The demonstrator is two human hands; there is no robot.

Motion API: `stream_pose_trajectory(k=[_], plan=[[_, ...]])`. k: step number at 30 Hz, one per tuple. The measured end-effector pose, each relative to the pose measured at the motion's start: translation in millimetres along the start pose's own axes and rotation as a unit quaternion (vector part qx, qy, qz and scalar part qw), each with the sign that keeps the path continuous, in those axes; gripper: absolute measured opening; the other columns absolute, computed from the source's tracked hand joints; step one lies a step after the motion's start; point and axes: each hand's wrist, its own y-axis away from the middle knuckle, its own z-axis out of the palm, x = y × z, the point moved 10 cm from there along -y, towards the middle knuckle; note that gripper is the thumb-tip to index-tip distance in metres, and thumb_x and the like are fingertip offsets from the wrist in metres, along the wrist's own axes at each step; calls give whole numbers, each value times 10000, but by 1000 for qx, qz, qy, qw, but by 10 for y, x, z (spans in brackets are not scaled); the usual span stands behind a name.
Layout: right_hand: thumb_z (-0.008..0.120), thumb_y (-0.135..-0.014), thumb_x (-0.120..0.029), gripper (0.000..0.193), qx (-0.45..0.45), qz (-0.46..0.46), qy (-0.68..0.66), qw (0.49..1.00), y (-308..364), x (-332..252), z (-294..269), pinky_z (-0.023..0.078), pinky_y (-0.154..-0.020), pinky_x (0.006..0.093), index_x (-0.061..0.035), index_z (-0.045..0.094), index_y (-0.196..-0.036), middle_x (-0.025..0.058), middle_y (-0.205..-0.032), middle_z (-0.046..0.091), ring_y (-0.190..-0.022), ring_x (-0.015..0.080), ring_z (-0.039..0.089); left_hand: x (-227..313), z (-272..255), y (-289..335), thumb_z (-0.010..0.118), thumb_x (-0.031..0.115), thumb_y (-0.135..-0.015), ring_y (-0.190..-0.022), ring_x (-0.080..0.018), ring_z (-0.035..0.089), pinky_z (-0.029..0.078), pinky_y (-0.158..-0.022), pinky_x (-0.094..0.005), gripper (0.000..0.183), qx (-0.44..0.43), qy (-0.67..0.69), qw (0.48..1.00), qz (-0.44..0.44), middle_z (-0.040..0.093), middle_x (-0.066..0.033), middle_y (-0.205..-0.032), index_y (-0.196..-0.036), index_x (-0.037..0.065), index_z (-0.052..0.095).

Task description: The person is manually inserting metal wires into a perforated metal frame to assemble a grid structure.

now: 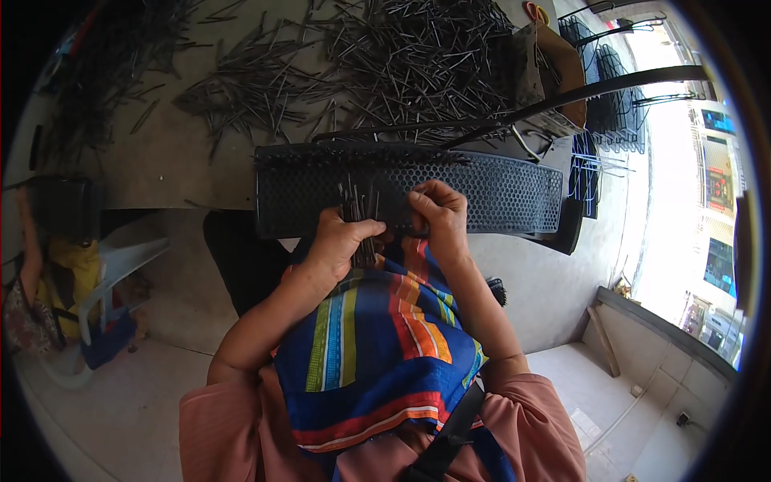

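Observation:
My left hand (344,238) is closed around a bundle of thin dark rods (358,201), which stand out above and below the fist. To its right, my right hand (442,213) has its thumb and fingers pinched together over a long black perforated panel (506,189). What lies in that pinch, if anything, is too small to make out. Honeycomb-like holes cover the panel, and a dense dark row of short rods (345,156) runs along its far side. Both hands are at the panel's near edge, above my striped apron (377,345).
Heaps of loose dark rods (426,64) cover the far tabletop (152,173). A long curved black bar (610,80) crosses behind the panel. Beyond it are a box (526,68), orange-handled scissors (536,11) and wire racks (618,96). Another person's arm (30,241) shows near a plastic chair (120,257).

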Motion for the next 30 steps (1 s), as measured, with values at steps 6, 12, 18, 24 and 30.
stream_pose_trajectory(k=[6,12,18,24,30], plan=[[661,-836,22,51,158,-328,77,928,-41,-737,-477,360,-486,182,-13,663,-873,-12,-680,574,-528,41,469,-62,-96,-3,624,-34,-769,-605,-216,662,524,-436,-321,127,-1,-23,1000,-5,662,-144,-764,-896,-49,618],[697,-740,80,124,140,-442,296,835,86,-1031,-235,434,-593,216,16,640,-829,41,-760,608,-644,100,549,-46,-63,13,621,-37,-774,-606,-216,661,525,-443,-316,120,-8,-17,1000,-15,661,-150,-776,-892,-58,605],[698,-739,103,161,119,-483,327,804,153,-1067,-119,451,-620,199,14,644,-862,46,-788,616,-691,78,569,-55,-109,21,646,-31,-774,-651,-221,674,533,-464,-313,128,4,-18,1000,-21,661,-147,-793,-893,-60,607],[704,-728,105,161,96,-488,352,793,177,-1131,-64,459,-611,208,20,651,-854,55,-788,629,-674,99,585,-74,-81,73,656,-57,-755,-649,-228,676,553,-510,-318,161,-20,21,999,-39,657,-148,-783,-912,-54,617],[717,-720,77,162,79,-492,377,780,155,-1170,-35,467,-599,226,23,659,-862,70,-766,634,-664,117,599,-116,-158,115,637,-58,-760,-644,-230,683,573,-566,-313,163,-18,-3,998,-53,663,-149,-785,-921,-40,620]])
